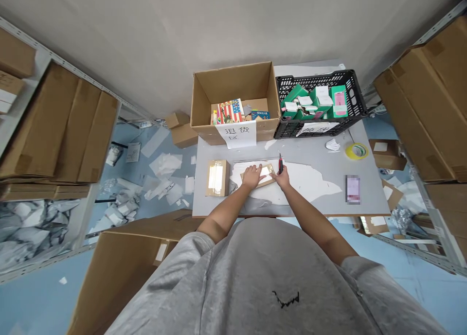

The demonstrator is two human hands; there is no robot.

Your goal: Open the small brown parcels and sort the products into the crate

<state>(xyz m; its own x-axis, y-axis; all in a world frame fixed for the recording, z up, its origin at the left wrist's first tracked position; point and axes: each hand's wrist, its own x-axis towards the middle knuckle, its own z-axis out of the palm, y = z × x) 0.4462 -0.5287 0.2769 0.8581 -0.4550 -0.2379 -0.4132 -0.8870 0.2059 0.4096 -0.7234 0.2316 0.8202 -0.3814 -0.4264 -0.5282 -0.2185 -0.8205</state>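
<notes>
Brown cardboard makes up the taped box point(217, 178) that stands to the left of our left hand point(251, 177), well apart from it. That hand lies palm down, its fingers spread across the left part of a small flat parcel point(266, 172); whether the fingertips hook its far edge we cannot tell. To hold it well, we would judge, we should press evenly and keep those fingers clear of any line the blade might take.

The parcel lies between our two hands, on torn white paper point(310, 179) over the table point(368, 206). Its long axis runs mostly left to right, slanting so that the end by the right hand point(282, 178) sits a little farther from our body; a pale label faces up.

Our right hand is curled closed around a red and black cutter point(280, 165), its thumb reaching toward the parcel's right end. The cutter points away from us, roughly across the parcel's length; how much blade is out is too small to tell. Any stroke, we think, wants to be shallow and directed away from the left hand. Farther right of the right hand sits yellow tape point(356, 151).
</notes>
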